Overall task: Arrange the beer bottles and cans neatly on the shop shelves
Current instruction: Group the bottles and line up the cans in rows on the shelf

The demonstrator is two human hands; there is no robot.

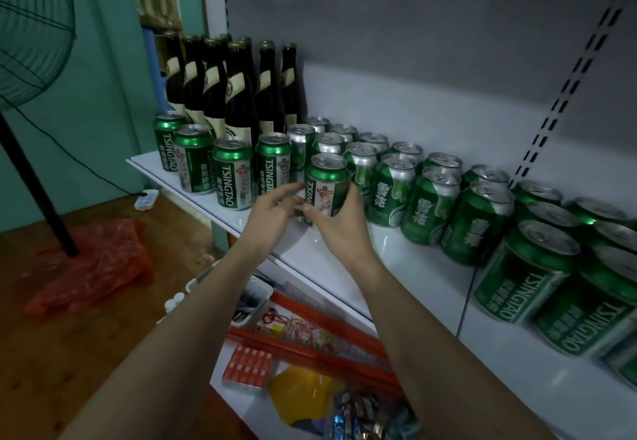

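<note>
Green-and-silver cans point(393, 191) are seen on a white shelf point(396, 260); dark, seemingly brown bottles point(238, 95) with cream labels at upper left.

Green Tsingtao can point(325, 186) upright on white shelf point(406, 267), right of can row point(220, 164), dark bottles point(227, 84) behind
</note>
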